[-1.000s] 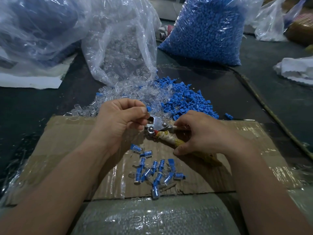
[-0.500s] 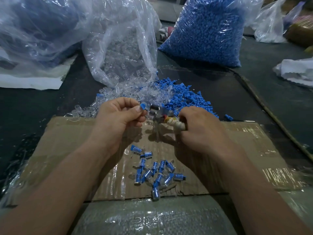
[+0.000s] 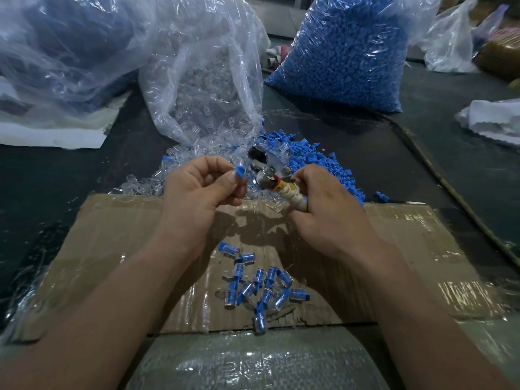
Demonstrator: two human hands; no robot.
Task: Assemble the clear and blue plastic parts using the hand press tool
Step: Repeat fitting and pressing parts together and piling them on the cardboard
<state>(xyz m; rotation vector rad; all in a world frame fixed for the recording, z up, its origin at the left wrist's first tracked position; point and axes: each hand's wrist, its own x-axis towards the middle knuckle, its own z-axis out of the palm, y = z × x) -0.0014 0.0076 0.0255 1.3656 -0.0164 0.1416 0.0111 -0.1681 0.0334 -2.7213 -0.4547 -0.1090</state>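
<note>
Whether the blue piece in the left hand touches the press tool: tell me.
Apart. The head view shows the blue piece pinched in the left hand, with clear parts visible between it and the metal head of the press tool in the right hand.

Taped cardboard sheet (image 3: 118, 249) on dark table (image 3: 56, 175); white cloth (image 3: 495, 119) far right.

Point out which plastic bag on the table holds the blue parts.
The bag of blue parts at the back right, packed full and solid blue. The open bag in front of the left hand holds clear parts instead.
</note>
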